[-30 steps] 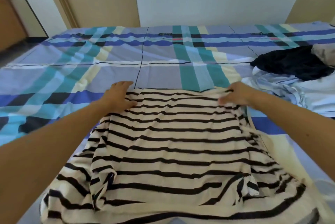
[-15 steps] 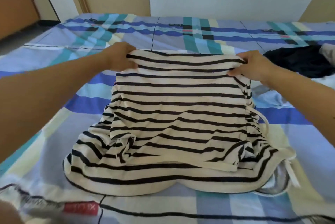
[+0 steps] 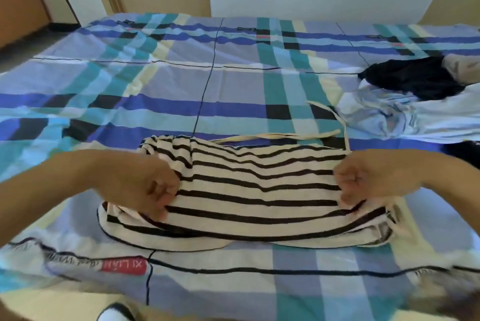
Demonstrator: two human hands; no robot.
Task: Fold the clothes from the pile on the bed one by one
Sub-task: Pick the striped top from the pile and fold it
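Note:
A cream garment with black stripes (image 3: 249, 190) lies folded over on itself near the bed's front edge, with thin cream straps (image 3: 330, 123) trailing off its far side. My left hand (image 3: 145, 185) pinches the folded-over edge at the left end. My right hand (image 3: 363, 183) pinches the same edge at the right end. The pile of clothes sits at the right of the bed: a pale blue garment (image 3: 405, 112) with a black one (image 3: 413, 76) on top.
The bed carries a blue, teal and cream plaid sheet (image 3: 181, 86) with a red label near the front edge. A wooden door and wall stand behind the bed. A foot in a white sock shows at the bottom edge.
Both hands carried the far edge of the striped garment toward me and laid it over the near half, so the garment is now about half as deep.

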